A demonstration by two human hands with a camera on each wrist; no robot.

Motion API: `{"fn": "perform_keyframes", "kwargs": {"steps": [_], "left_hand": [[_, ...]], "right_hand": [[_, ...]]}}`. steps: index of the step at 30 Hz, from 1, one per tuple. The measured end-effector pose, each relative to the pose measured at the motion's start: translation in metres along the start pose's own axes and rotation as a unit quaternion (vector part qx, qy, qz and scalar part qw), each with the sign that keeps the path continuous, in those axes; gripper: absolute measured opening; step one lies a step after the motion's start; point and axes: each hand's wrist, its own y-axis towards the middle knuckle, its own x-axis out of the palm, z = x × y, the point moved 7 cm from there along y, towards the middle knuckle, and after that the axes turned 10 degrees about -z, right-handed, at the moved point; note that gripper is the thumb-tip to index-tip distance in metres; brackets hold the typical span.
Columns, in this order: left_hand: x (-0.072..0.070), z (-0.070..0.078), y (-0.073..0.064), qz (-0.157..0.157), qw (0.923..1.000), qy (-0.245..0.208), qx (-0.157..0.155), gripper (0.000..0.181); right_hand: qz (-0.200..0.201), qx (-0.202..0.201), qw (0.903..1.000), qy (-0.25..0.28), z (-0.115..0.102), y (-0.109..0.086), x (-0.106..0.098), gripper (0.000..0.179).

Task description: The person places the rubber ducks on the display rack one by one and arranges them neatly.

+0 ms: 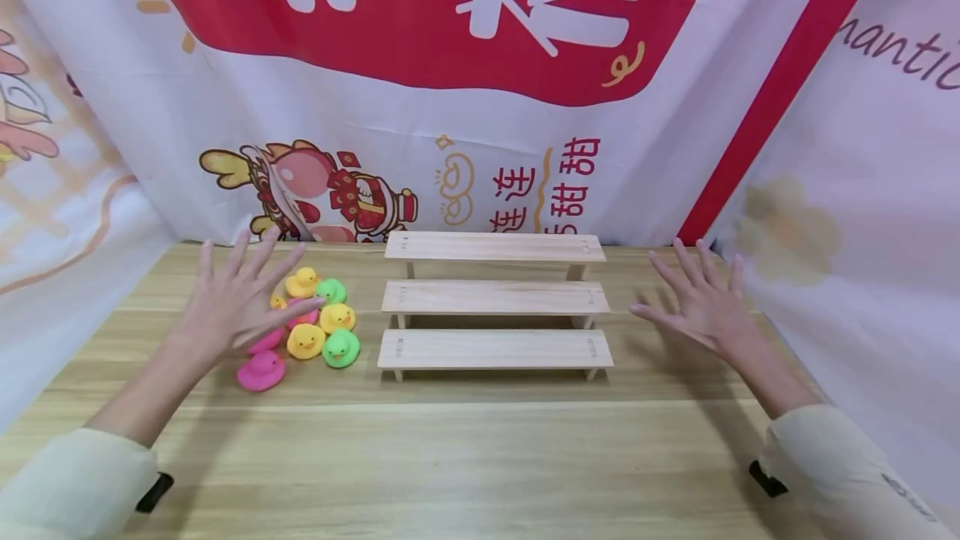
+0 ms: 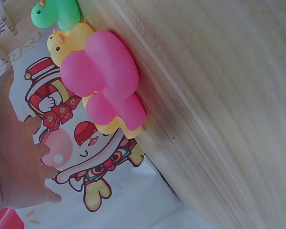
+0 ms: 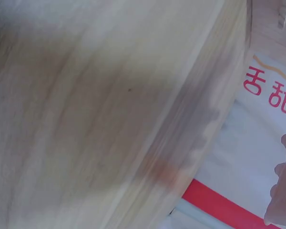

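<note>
Ducks: pink, yellow, green
Shelves: pale cream wood
Table: tan, streaked with darker grain
Backdrop: white, printed in red and gold
Stripe: solid red
Sleeves: off-white

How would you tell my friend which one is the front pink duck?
Find the three pale wooden boards toward the back of the table. To their left, by the person's left hand, is a huddle of little toy ducks. Yours is the pink duck nearest the person, in plain view, while the other pink ones are partly hidden.
</note>
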Motion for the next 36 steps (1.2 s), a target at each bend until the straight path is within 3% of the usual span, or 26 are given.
{"fn": "perform_keyframes", "kwargs": {"steps": [10, 16, 22, 30, 36], "left_hand": [[0.003, 0.005, 0.000, -0.018, 0.9990, -0.039, 0.014, 0.093], [0.001, 0.007, -0.002, -0.021, 0.9974, -0.063, 0.029, 0.091], [0.000, 0.011, -0.001, -0.032, 0.9949, -0.083, 0.048, 0.092], [0.002, 0.014, 0.005, -0.035, 0.9905, -0.114, 0.069, 0.083], [0.005, 0.007, 0.006, -0.047, 0.9818, -0.173, 0.062, 0.067]], "right_hand": [[-0.009, -0.041, 0.9983, 0.041, -0.021, 0.004, -0.006, 0.089], [-0.011, -0.087, 0.9929, 0.081, -0.034, 0.009, -0.008, 0.083], [-0.025, -0.098, 0.9852, 0.139, -0.045, 0.012, -0.007, 0.074], [-0.030, -0.140, 0.9640, 0.224, -0.057, 0.016, -0.006, 0.057], [-0.042, -0.153, 0.9440, 0.290, -0.064, 0.022, -0.001, 0.046]]}}
